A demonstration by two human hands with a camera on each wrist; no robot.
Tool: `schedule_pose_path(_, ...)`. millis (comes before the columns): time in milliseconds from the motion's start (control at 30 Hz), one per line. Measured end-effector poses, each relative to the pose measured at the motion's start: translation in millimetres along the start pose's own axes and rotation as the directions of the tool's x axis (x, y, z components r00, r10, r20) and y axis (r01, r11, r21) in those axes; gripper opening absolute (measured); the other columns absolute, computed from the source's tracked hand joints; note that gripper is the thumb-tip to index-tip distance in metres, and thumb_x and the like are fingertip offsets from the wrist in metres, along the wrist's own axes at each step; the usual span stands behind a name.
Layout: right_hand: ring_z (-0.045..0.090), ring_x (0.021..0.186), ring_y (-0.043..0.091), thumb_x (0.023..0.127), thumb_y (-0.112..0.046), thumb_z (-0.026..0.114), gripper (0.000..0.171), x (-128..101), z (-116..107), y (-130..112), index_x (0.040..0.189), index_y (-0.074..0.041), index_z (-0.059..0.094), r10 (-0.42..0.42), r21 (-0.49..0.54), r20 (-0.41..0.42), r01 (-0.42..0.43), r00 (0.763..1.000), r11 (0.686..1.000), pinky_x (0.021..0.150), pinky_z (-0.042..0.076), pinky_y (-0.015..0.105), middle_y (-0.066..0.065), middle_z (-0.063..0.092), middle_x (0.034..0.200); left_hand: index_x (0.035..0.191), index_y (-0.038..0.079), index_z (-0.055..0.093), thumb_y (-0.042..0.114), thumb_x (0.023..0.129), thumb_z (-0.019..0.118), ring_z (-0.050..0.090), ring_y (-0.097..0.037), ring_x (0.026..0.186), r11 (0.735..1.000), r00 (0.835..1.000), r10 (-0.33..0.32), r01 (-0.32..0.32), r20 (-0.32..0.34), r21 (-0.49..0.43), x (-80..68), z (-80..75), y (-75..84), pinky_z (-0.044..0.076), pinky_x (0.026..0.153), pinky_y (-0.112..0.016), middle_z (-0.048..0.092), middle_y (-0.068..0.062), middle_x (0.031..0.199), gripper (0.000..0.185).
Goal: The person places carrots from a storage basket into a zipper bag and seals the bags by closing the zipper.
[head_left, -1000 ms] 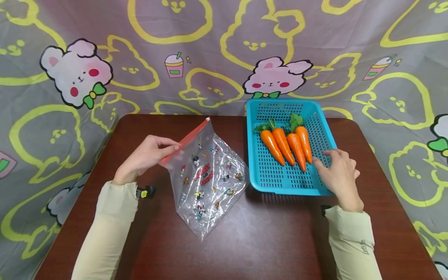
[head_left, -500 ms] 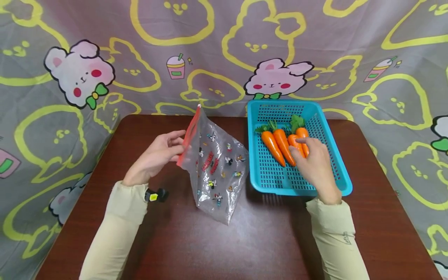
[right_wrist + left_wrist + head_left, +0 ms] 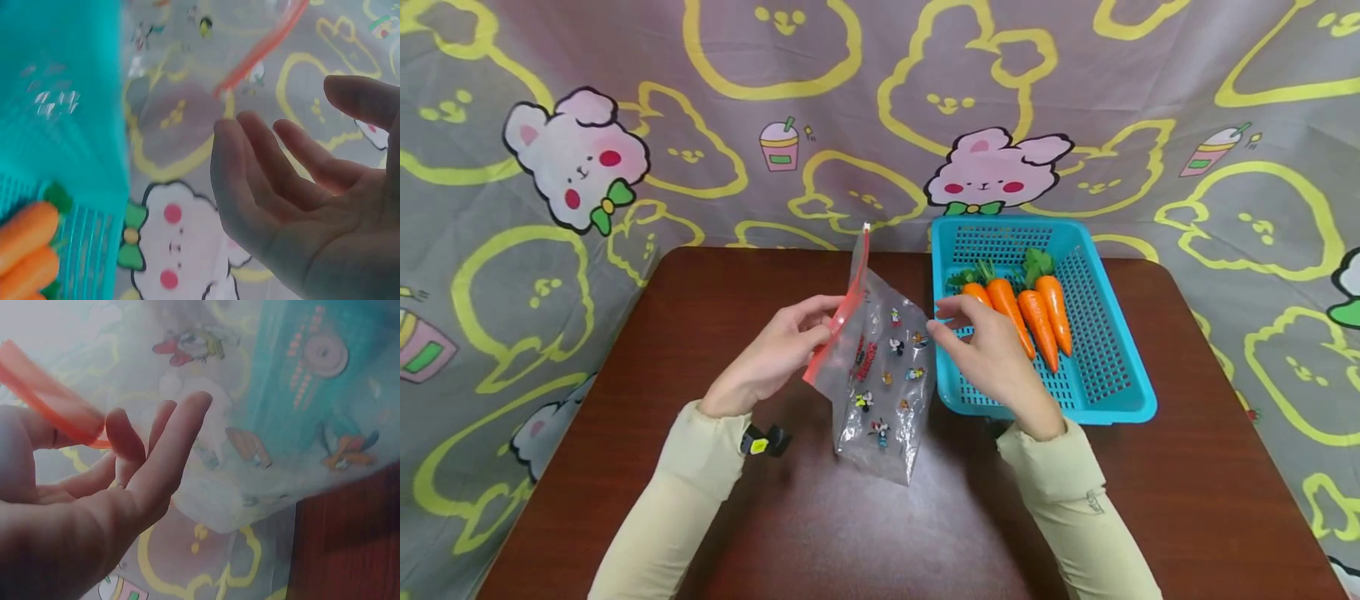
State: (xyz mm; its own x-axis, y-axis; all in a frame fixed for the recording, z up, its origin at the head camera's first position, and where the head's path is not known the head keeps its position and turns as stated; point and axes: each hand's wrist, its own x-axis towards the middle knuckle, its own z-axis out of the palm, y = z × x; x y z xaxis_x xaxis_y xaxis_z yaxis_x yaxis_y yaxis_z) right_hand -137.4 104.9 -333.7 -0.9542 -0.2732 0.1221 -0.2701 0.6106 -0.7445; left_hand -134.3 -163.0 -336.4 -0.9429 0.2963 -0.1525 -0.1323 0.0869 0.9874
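My left hand [image 3: 775, 354] pinches the red zip edge [image 3: 847, 310] of a clear zip bag [image 3: 887, 392] printed with small cartoon figures. In the left wrist view the thumb and a finger hold the red strip [image 3: 53, 394], and the other fingers stretch out beside the film. The bag hangs tilted just left of the blue basket. My right hand [image 3: 996, 358] is over the basket's left rim, near the bag's right side, fingers loosely bent with nothing in them. Several orange carrots [image 3: 1036, 321] with green tops lie in the basket; my right hand partly hides the leftmost ones.
The blue perforated basket [image 3: 1138, 392] stands at the back right of the dark brown table [image 3: 1195, 467]. A grey curtain [image 3: 850, 100] with yellow outlines and rabbit prints hangs right behind the table.
My right hand has moved left from over the carrots to the bag's side, carrying nothing. My left hand has moved right with the bag, and the zip edge stands steeper.
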Motion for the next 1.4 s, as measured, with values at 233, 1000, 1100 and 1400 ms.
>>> schedule_pose_path(233,0.065,0.089,0.017,0.097,-0.049,0.051,0.049,14,7,-17,0.127,-0.011,0.054,0.036,0.090,0.139,-0.049,0.990,0.995,0.077,0.055,0.033,0.003,0.067,0.107,0.129,0.002,0.053,-0.001,0.091,0.048,0.062,-0.016,0.079,0.996,1.000,0.029,-0.028,-0.009,0.086,-0.9,19.4,2.2,0.058,0.071,-0.032,0.058,-0.011,0.097,0.038)
schedule_pose_path(1000,0.068,0.072,0.028,0.094,-0.017,0.049,0.037,38,13,-31,0.128,-0.004,0.048,0.050,0.245,0.307,-0.130,0.950,0.961,0.067,0.058,0.036,0.014,0.069,0.091,0.144,0.016,0.024,-0.003,0.085,0.050,0.060,-0.020,0.081,0.898,0.976,0.195,-0.217,0.096,0.383,-8.8,40.9,8.9,0.053,0.064,-0.033,0.051,-0.010,0.107,0.067)
schedule_pose_path(1100,0.068,0.067,0.025,0.093,-0.017,0.050,0.035,39,11,-32,0.126,-0.005,0.050,0.049,0.199,0.303,-0.114,0.952,0.973,0.065,0.058,0.034,0.011,0.070,0.088,0.137,0.019,0.037,0.000,0.086,0.048,0.054,-0.018,0.079,0.808,0.964,0.239,-0.263,0.114,0.528,-10.5,42.7,10.8,0.050,0.063,-0.033,0.051,-0.006,0.102,0.056)
schedule_pose_path(1400,0.065,0.060,0.023,0.095,-0.016,0.049,0.029,38,-3,-36,0.122,-0.005,0.054,0.022,0.164,0.305,-0.075,0.952,0.984,0.062,0.058,0.036,0.015,0.068,0.085,0.116,0.011,0.066,0.012,0.091,0.045,0.050,-0.017,0.075,0.650,0.979,0.186,-0.188,0.086,0.736,-19.6,38.6,26.0,0.046,0.062,-0.031,0.053,0.000,0.098,0.033)
